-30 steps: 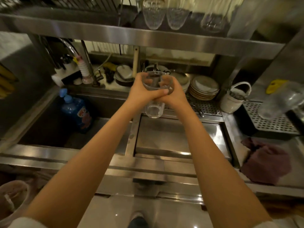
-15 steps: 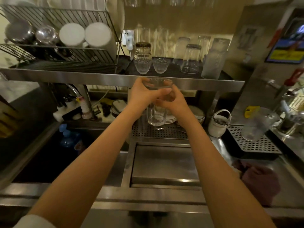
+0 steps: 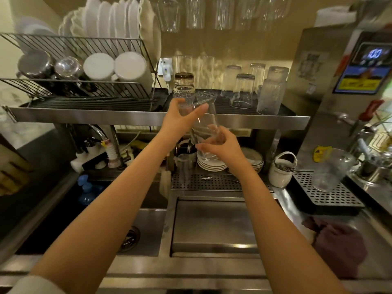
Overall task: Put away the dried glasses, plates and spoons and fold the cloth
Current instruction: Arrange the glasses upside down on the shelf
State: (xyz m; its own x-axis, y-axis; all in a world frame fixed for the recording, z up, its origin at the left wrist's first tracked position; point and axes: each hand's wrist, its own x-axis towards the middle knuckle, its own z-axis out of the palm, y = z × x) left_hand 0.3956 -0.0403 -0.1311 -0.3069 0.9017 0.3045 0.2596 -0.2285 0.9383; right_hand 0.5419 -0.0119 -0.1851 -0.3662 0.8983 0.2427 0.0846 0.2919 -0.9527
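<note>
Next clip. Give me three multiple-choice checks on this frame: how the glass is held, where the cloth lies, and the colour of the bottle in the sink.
1. The glass is held by:
A. the left hand alone
B. the right hand alone
C. both hands

2. The cloth lies:
A. on the floor
B. on the counter at the right
C. over a chair

3. The bottle in the sink is:
A. blue
B. red
C. green

Answers:
1 C: the left hand grips the glass near the rim and the right hand grips it lower down.
2 B: the cloth sits crumpled on the steel counter, right of the sink.
3 A: the bottle's cap and body both show blue.
</note>
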